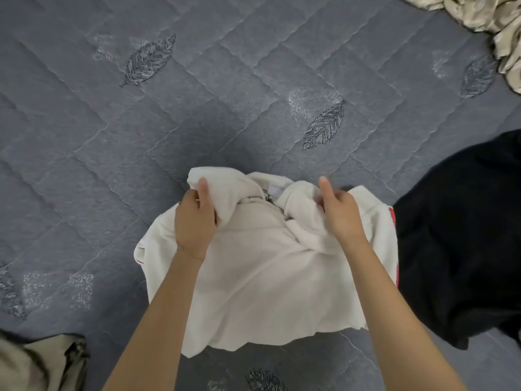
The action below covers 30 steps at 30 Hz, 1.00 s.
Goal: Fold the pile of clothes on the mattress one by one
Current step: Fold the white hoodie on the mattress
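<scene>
A: What colour is the mattress (84,136)?
B: Slate grey-blue, quilted in a diamond stitch. It has dark grey leaf motifs (149,60), each with a paler speckled leaf beside it.
A: And the white garment (267,277)?
B: Plain off-white, with a red stripe (392,221) down its right edge and a thin red line at its left edge.
A: To its right?
B: A black garment (456,235), plain.
A: The corners?
B: Top right, a champagne fabric (504,38) with a satin sheen. Bottom left, an olive cloth (50,359) mottled with darker patches.
</scene>
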Tool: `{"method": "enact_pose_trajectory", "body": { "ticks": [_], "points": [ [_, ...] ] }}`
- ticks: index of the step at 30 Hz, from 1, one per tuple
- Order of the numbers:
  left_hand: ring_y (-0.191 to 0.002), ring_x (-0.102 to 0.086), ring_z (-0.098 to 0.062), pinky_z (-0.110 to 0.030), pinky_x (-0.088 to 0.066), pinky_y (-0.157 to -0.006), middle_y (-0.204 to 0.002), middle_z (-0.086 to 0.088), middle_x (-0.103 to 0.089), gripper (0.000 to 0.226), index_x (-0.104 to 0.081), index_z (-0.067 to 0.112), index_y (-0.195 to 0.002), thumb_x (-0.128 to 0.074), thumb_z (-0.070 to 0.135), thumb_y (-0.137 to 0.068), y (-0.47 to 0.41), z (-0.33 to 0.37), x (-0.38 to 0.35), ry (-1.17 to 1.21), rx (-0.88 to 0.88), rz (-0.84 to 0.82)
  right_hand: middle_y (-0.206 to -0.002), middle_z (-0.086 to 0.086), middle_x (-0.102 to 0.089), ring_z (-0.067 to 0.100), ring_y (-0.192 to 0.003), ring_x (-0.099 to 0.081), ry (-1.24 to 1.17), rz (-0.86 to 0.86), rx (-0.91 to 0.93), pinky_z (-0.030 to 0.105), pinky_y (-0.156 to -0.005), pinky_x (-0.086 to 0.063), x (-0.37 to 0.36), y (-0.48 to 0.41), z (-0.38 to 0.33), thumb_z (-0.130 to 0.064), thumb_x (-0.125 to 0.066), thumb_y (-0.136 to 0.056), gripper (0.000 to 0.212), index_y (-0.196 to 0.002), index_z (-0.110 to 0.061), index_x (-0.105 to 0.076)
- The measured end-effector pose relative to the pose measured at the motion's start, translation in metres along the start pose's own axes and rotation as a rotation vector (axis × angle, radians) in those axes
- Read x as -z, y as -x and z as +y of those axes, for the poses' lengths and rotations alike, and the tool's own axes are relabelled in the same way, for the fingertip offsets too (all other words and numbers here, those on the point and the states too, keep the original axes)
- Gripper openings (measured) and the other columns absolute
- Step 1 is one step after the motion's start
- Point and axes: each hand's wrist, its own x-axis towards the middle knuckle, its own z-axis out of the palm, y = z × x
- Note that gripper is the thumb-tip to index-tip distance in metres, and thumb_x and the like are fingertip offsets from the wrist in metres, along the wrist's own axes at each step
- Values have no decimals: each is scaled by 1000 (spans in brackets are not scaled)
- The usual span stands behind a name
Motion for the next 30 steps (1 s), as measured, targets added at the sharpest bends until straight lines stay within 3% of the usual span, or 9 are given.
{"method": "enact_pose_trajectory", "body": {
  "ticks": [3,5,8,11,16,20,22,25,30],
  "points": [
    [-91,-55,-21,-34,-38,-82,-89,3,-61,64,-56,13,-101,-22,67,-94,5,-6,1,-37,163,-30,-69,0,-54,23,-80,-53,96,-55,-95,30,-66,-34,1,4,6,-48,-42,-99,49,-81,-5,-60],
    [-94,-53,-21,-34,-36,-84,-97,4,-60,63,-55,16,-111,-26,69,-92,3,-4,0,-145,155,-83,-93,3,-63,25,-101,-56,198,-161,-152,27,-79,-35,0,1,1,-53,-43,-97,52,-104,-7,-66],
    [-85,-50,-24,-33,-32,-75,-79,2,-54,40,-53,13,-88,-38,48,-99,-4,4,-4,-232,84,-101,-116,9,-65,28,-114,-56,425,-295,-173,31,-86,-40,-4,-6,-8,-66,-45,-89,59,-116,-17,-65],
    [-73,-45,-26,-34,-31,-68,-63,-3,-42,41,-38,11,-65,-42,35,-98,-11,2,-6,-100,-33,-122,-100,9,-71,28,-99,-64,505,-343,-179,35,-84,-49,-8,-10,-16,-64,-55,-84,59,-101,-9,-70],
    [-78,-44,-16,-17,-41,-69,-84,-7,-47,33,-56,5,-86,-40,29,-103,3,25,4,365,5,-213,-95,6,-72,14,-87,-60,270,-327,-123,24,-79,-45,-15,-3,-17,-22,-68,-86,18,-95,-8,-75],
    [-114,-58,-13,-28,-43,-103,-118,-1,-66,27,-65,25,-109,-41,37,-102,2,40,13,551,40,-285,-75,2,-65,10,-72,-58,15,-137,-91,20,-72,-43,-9,-7,-22,-3,-62,-87,12,-86,-7,-73],
    [-120,-57,-12,-31,-41,-107,-124,0,-65,34,-61,21,-123,-41,38,-102,0,45,18,602,54,-290,-67,-3,-60,1,-57,-53,-197,14,-37,20,-65,-43,1,-10,-30,0,-59,-90,20,-78,-13,-68],
    [-120,-57,-13,-35,-41,-108,-123,0,-66,31,-63,22,-119,-41,37,-102,1,52,24,677,32,-309,-59,-13,-57,-5,-52,-47,-514,118,84,13,-61,-41,13,-5,-44,-3,-57,-93,22,-77,-16,-63],
    [-128,-52,-22,-39,-36,-112,-133,-12,-58,26,-62,16,-119,-45,25,-101,-4,61,32,872,2,-408,-53,-18,-49,-2,-52,-40,-809,15,221,10,-56,-35,23,11,-67,-2,-52,-96,16,-84,-11,-59]
  ]
}}
